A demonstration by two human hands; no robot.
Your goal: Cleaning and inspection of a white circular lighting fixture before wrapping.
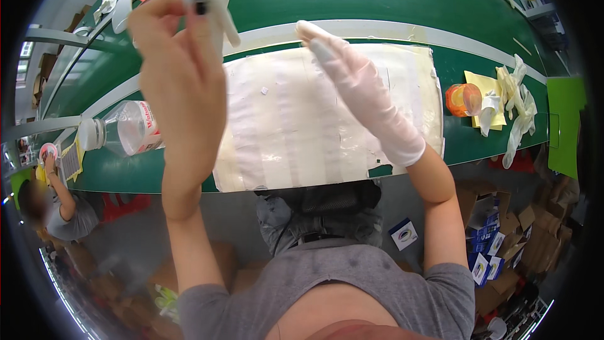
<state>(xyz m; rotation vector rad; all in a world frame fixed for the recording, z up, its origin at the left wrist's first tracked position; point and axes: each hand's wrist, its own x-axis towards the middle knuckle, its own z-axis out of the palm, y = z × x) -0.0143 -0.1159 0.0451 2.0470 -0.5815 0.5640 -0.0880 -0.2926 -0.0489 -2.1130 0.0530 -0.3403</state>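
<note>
My left hand [182, 82] is bare and raised over the left side of the table. Its fingers are closed around a white piece [218, 6] with a small black part; motion blurs it, and its exact kind cannot be made out. A thin pale, translucent glove covers my right hand [368, 94], held above the work mat with its fingers stretched out and nothing visible in them. Beneath both hands lies the worn, whitish mat [283, 145], with a tiny white scrap [264, 90] on it.
A clear bottle [129, 129] lies left of the mat. On the right are an orange roll-like thing [464, 99], yellow sheets [478, 82] and crumpled gloves [519, 104]. A white ring with a red inside [135, 3] stands far left. Another person [63, 214] works at left.
</note>
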